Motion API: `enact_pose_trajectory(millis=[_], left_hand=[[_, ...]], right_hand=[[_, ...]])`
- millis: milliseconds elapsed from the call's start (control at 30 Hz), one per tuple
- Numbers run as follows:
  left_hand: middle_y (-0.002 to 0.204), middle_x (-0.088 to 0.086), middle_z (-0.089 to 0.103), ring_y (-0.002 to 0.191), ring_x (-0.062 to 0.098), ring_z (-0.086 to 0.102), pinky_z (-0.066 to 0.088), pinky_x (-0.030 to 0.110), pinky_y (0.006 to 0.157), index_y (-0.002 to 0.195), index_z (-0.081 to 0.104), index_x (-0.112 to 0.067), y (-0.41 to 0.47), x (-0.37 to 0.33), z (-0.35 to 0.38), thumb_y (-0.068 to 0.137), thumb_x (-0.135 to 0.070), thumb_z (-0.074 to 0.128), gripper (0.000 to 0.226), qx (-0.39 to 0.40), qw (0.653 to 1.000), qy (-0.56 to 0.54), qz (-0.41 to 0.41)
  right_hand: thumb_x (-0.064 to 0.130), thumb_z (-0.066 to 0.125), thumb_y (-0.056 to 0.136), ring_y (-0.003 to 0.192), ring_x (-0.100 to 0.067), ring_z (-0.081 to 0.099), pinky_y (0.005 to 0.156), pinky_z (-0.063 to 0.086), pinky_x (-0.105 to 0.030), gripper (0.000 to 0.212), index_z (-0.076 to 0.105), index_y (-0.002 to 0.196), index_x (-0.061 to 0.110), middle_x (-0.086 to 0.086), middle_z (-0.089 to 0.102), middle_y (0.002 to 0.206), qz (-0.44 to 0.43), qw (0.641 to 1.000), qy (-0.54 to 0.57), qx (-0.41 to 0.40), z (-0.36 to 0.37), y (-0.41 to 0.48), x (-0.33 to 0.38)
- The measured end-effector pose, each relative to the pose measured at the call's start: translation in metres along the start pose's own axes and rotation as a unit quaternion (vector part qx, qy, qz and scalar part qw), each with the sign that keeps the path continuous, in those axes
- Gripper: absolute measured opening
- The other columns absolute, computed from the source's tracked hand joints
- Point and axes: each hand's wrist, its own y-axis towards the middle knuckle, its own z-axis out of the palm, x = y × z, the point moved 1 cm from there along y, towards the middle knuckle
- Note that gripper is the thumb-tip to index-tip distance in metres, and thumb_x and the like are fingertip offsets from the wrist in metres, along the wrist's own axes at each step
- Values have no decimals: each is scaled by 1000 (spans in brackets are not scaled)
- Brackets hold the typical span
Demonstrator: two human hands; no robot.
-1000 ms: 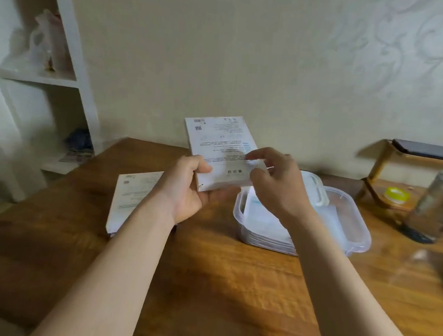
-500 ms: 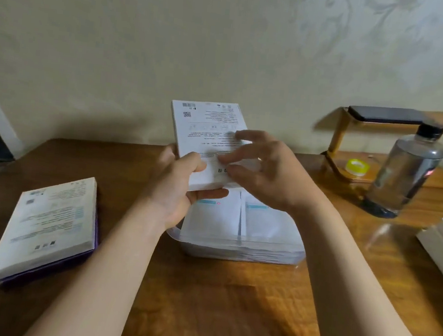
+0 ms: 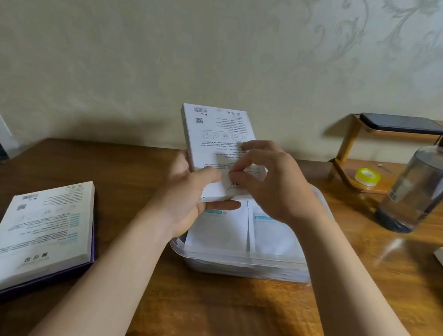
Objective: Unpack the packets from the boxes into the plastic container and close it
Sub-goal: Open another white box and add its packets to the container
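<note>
Holding a white box up over the plastic container, the left hand grips the near end, thumb on top and fingers under it. The right hand pinches the same end of the box with its fingertips. The box tilts, with its far end up toward the wall, and small print covers its face. The container sits open on the wooden table, just under the hands. White packets lie flat inside it, side by side, piled close to the rim.

A second box with a purple side lies flat on the table, well off to the left. On the right stands a clear bottle with a black cap. Behind it, a wooden stand has a dark phone on top and a yellow roll of tape below.
</note>
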Motion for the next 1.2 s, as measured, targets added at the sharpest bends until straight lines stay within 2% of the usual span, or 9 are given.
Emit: enact_pose_trajectory(millis=[167, 300, 400, 567, 700, 800, 1000, 1133, 1200], left_hand=[[117, 16, 72, 84, 38, 76, 62, 48, 60, 128, 52, -9, 0, 0, 0, 94, 11, 53, 40, 0, 1000, 14, -6], [118, 19, 71, 83, 38, 76, 62, 51, 63, 129, 52, -7, 3, 1, 1, 93, 11, 52, 40, 0, 1000, 24, -11], [114, 18, 72, 83, 37, 76, 62, 50, 62, 125, 55, -7, 4, 1, 1, 94, 10, 53, 36, -2, 999, 33, -12], [104, 12, 76, 77, 34, 77, 63, 45, 58, 117, 59, -13, 2, -1, 2, 96, 7, 54, 28, -6, 1000, 25, -15], [114, 13, 73, 80, 35, 77, 63, 46, 59, 126, 55, -11, 1, 0, 2, 96, 6, 54, 35, -11, 1000, 17, -13], [110, 11, 74, 80, 35, 77, 63, 45, 58, 124, 56, -12, 1, 0, 2, 96, 8, 53, 35, -13, 1000, 19, -6], [103, 9, 76, 77, 34, 77, 64, 47, 60, 117, 58, -13, 0, 0, 3, 94, 10, 53, 33, -15, 999, 30, 0], [107, 14, 74, 76, 34, 76, 64, 49, 62, 110, 60, -13, 0, 0, 3, 93, 12, 51, 31, -11, 999, 41, -2], [110, 17, 74, 78, 36, 76, 63, 51, 64, 114, 60, -11, 1, 1, 2, 93, 12, 51, 32, -9, 999, 45, -1]], right_hand=[[9, 66, 91, 101, -3, 47, 80, 31, 2, 10, 68, 86, 18, 2, 50, 126, -15, 999, -42, 23, 7, 0, 2], [9, 56, 95, 108, -23, 49, 84, 31, -22, 6, 61, 96, 12, -4, 46, 133, -24, 994, -100, 35, 15, 0, -1], [7, 50, 95, 106, -31, 49, 87, 38, -31, 7, 54, 97, 13, -5, 44, 131, -23, 992, -107, 61, 17, -1, -5], [6, 49, 98, 110, -23, 51, 75, 39, -13, 7, 55, 97, 9, -5, 50, 129, -3, 996, -52, 79, 6, 2, -10], [15, 66, 93, 119, -6, 51, 89, 33, -4, 14, 63, 97, 28, 5, 57, 128, -9, 998, 5, 58, 2, 0, -8], [9, 72, 87, 113, 3, 51, 89, 29, 2, 15, 71, 87, 25, 8, 57, 122, -15, 999, 19, 31, 3, -1, -6], [0, 69, 87, 99, -5, 48, 81, 29, 4, 7, 71, 83, 6, 9, 52, 99, -36, 999, 1, -2, 9, -1, 1], [1, 63, 91, 107, -8, 44, 82, 26, 4, 8, 68, 88, 8, 8, 48, 110, -37, 999, -30, 11, 13, -1, 2], [4, 60, 93, 107, -10, 44, 81, 29, -3, 9, 65, 92, 10, 3, 48, 122, -39, 997, -61, 19, 16, -1, -1]])
